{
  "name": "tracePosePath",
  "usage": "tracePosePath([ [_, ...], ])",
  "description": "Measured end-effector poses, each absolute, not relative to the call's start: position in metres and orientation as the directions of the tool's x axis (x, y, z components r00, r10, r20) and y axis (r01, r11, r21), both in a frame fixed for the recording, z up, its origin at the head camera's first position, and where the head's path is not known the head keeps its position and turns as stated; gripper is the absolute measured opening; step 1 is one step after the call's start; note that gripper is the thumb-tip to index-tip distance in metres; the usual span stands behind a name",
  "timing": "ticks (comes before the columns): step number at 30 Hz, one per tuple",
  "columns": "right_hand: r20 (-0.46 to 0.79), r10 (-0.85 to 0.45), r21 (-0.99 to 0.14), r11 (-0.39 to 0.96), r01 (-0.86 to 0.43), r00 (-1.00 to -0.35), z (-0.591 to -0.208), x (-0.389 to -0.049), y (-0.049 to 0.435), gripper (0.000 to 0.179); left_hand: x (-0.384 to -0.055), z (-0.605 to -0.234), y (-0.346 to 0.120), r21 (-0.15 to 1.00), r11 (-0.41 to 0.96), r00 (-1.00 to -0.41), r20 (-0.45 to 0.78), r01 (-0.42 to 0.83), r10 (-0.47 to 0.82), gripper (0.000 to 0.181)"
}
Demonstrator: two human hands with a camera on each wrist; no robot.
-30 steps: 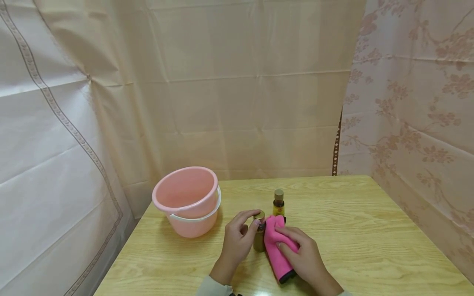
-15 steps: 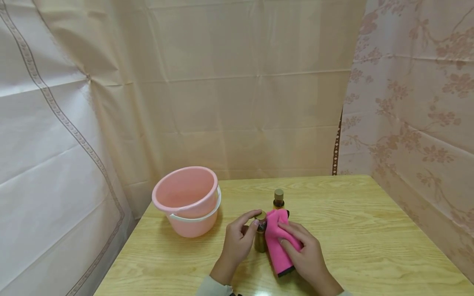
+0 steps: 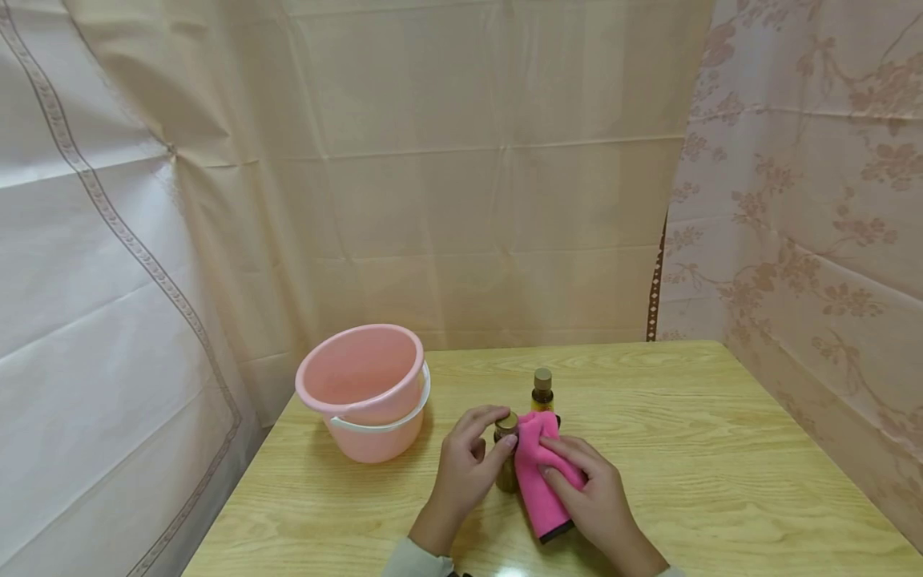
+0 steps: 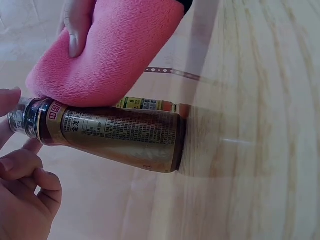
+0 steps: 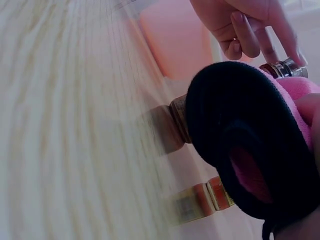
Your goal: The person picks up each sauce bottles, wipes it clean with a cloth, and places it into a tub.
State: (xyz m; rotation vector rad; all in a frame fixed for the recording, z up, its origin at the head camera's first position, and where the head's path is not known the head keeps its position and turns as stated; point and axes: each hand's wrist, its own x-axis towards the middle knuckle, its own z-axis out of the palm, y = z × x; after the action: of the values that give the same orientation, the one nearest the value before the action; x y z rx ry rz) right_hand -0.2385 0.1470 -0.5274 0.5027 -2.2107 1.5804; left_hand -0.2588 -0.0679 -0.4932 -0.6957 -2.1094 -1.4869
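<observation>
The left wrist view shows the printed label, unreadable from the head, on the bottle between the hands; the left hand pinches its cap. The right hand grips a pink cloth against its side, with a second bottle beyond, both bottles' contents indistinct. Left of the left hand stands an open-topped pink bucket.
</observation>
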Motion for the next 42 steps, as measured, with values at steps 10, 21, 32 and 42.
tracePosePath([
  [10, 0.416, -0.099, -0.839, 0.341, -0.423, -0.904, -0.5262, -0.2377, 0.1461, 0.041, -0.2580, -0.4923, -0.0670, 0.694, 0.322, -0.752, 0.652, 0.644, 0.100, 0.036],
  [21, 0.338, -0.116, -0.847, 0.396, -0.355, -0.934, -0.5249, -0.2377, 0.1453, 0.042, -0.2582, -0.4922, -0.0663, 0.689, 0.304, -0.737, 0.672, 0.658, 0.073, 0.037],
  [32, 0.247, -0.120, -0.846, 0.457, -0.274, -0.962, -0.5261, -0.2381, 0.1445, 0.040, -0.2572, -0.4908, -0.0680, 0.715, 0.311, -0.766, 0.638, 0.626, 0.077, 0.036],
  [42, 0.190, -0.139, -0.836, 0.496, -0.235, -0.972, -0.5286, -0.2403, 0.1458, 0.037, -0.2579, -0.4920, -0.0681, 0.716, 0.333, -0.773, 0.630, 0.614, 0.071, 0.037],
])
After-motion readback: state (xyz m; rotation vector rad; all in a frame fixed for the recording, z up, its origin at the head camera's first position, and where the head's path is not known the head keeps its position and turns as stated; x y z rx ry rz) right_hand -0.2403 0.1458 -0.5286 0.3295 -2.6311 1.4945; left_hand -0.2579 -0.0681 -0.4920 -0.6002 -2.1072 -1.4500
